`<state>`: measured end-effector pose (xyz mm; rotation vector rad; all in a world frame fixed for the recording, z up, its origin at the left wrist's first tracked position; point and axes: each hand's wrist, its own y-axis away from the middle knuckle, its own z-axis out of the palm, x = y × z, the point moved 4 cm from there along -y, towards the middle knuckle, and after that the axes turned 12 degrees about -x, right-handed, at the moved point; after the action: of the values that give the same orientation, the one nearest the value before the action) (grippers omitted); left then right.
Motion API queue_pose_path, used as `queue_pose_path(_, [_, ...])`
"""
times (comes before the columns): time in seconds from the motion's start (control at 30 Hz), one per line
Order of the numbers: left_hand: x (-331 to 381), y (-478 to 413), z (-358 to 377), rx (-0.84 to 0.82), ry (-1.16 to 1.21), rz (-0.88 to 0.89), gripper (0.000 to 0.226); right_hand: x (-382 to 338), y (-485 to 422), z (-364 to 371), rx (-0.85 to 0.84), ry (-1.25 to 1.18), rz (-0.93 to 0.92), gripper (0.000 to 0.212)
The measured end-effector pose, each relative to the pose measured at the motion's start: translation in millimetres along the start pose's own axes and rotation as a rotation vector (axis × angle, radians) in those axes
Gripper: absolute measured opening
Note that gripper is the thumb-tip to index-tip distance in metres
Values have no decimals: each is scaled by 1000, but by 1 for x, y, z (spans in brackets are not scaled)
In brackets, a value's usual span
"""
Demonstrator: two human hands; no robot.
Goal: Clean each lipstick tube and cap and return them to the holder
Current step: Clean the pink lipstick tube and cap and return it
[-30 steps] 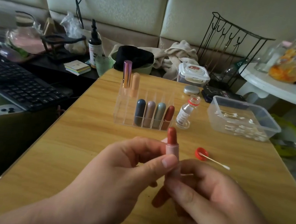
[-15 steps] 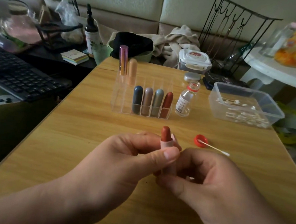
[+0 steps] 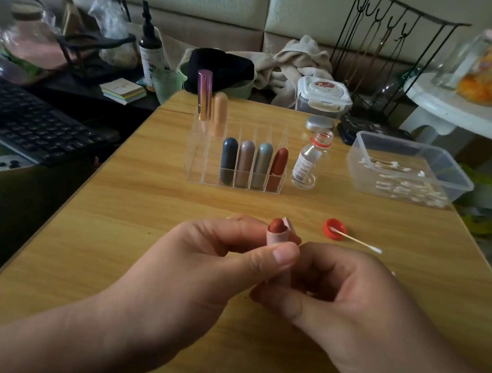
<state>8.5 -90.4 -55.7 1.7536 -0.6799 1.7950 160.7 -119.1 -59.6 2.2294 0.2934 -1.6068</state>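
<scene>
Above wooden table (image 3: 134, 214), both hands' grips (left (image 3: 200, 275), right (image 3: 356, 311)) pinch uncapped lipstick (image 3: 279, 234) between them.

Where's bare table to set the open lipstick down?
Free: wooden table left of the clear acrylic holder, and the strip between holder and hands. Crowded: right side, with the glass vial, red cap with cotton swab, and clear plastic tub.

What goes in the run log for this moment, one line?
left hand: grips open lipstick tube | right hand: holds tube base | holder: six lipsticks | cotton swab: resting in red cap
</scene>
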Motion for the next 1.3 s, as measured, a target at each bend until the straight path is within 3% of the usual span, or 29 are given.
queue_pose_path(0.1, [1, 1, 0, 2, -15, 2, 30, 0, 1, -2, 58, 53, 3, 34])
queue_pose_path(0.27, [-2, 2, -2, 50, 19, 5, 27, -4, 3, 3, -75, -33, -19, 22])
queue_pose_path(0.57, [-1, 3, -1, 45, -3, 9, 24, -7, 5, -1, 89, 108, -20, 37])
queue_pose_path(0.83, [-5, 2, 0, 37, 110, 1, 31, -6, 4, 5, -74, -2, -75, 20])
queue_pose_path(1.1, [-14, 0, -23, 142, 324, 13, 30, -9, 6, -26, 138, -119, -133, 27])
queue_pose_path(1.3, [-13, -1, -22, 89, 503, 59, 32, -9, 9, -22, 36, -76, -87, 28])
